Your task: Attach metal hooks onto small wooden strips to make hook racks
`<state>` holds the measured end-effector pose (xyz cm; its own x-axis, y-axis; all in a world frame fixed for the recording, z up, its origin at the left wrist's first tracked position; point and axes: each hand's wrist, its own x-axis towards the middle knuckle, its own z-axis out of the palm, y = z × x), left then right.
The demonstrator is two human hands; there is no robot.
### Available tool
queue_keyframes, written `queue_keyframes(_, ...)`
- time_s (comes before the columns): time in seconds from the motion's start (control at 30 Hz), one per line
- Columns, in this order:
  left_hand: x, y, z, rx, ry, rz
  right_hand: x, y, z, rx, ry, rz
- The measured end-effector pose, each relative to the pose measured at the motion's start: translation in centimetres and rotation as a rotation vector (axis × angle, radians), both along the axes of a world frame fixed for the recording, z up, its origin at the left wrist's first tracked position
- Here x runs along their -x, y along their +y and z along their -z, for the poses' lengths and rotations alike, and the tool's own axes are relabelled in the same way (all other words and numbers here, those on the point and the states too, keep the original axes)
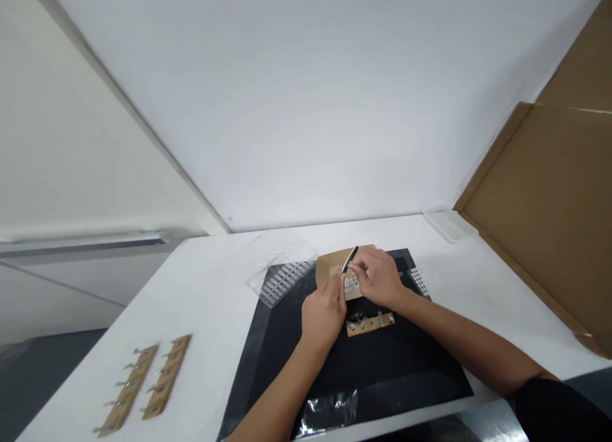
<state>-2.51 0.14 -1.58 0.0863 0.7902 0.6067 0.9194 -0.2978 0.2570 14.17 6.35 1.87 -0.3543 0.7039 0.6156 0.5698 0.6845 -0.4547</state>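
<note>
My left hand (325, 307) is closed, its fingertips pinching the lower end of a slim black-and-white nail file (351, 257) that tilts up to the right. My right hand (380, 277) is closed too, thumb and finger pressed together right beside the file; whatever they pinch is too small to make out. Beneath the hands lies a brown paper tray (329, 263) with small whitish pieces (352, 283) in it. Just in front, a wooden strip (371, 324) bearing several small holders and clear pieces rests on the black mat (382, 372).
A clear case of nail tips (287, 281) overlaps the mat's far left corner. Two wooden strips with pegs (128, 391) (167, 377) lie at the left. A sheet of white stickers (421, 281), a clear lid (450, 226) and a cardboard panel (549, 219) are at the right.
</note>
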Motion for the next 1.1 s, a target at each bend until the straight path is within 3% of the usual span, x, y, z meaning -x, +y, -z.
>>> queue_keyframes(0.3,-0.1,-0.1,-0.1,0.084,-0.030,-0.028,0.1,-0.1,0.4,0.007,-0.004,0.021)
queue_keyframes(0.43,-0.1,0.0,-0.1,0.070,-0.023,-0.029,0.2,-0.2,0.6,0.011,-0.036,-0.055)
queue_keyframes(0.77,0.0,-0.1,-0.5,0.077,-0.037,-0.027,0.3,-0.3,0.3,0.016,0.003,-0.002)
queue_keyframes(0.93,-0.2,-0.2,-0.6,0.175,-0.021,-0.053,0.3,-0.4,0.2,0.014,-0.010,-0.029)
queue_keyframes(1.1,-0.2,-0.2,-1.7,0.216,-0.015,-0.137,-0.4,-0.6,-0.5,0.001,0.005,-0.031)
